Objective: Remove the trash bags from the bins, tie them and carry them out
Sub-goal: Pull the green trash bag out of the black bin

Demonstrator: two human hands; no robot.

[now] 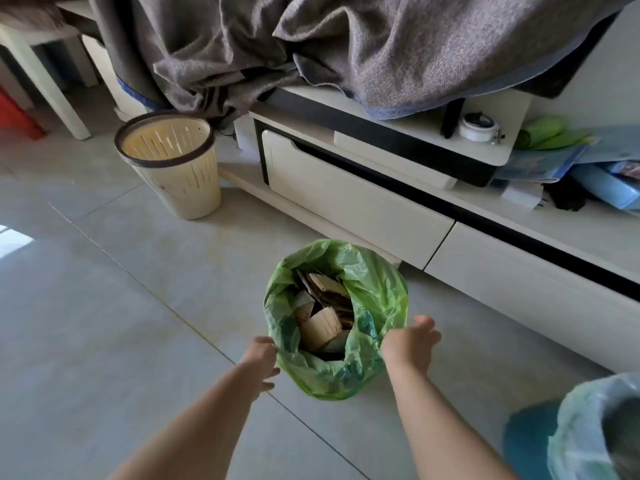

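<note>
- The green trash bag (337, 327) stands upright on the tiled floor (121, 289), out of its bin, in front of the low white cabinet (363, 202).
- Its mouth gapes upward, with torn cardboard pieces (322, 320) showing inside.
- The cream slotted bin (171, 164) stands unlined and well apart, up and to the left, beside the cabinet's end.
- The left hand (259, 362) sits at the left edge of the bag's rim, fingers spread; it touches the plastic or is just beside it, and no closed hold shows.
- The right hand (410, 344) is at the right edge of the rim, fingers curled over the film. Whether it actually pinches the plastic cannot be told.
- Key relation: the bag lies directly between the two hands, its long axis vertical, and the rim spans the gap from one palm to the other. Neither hand is clearly nearer.
- Judgement: the tying step is in hand; both sides of the rim need gathering inward over the cardboard.
- A second lined bin (588, 434) shows at the lower right, its bag apparently yet to be removed.
</note>
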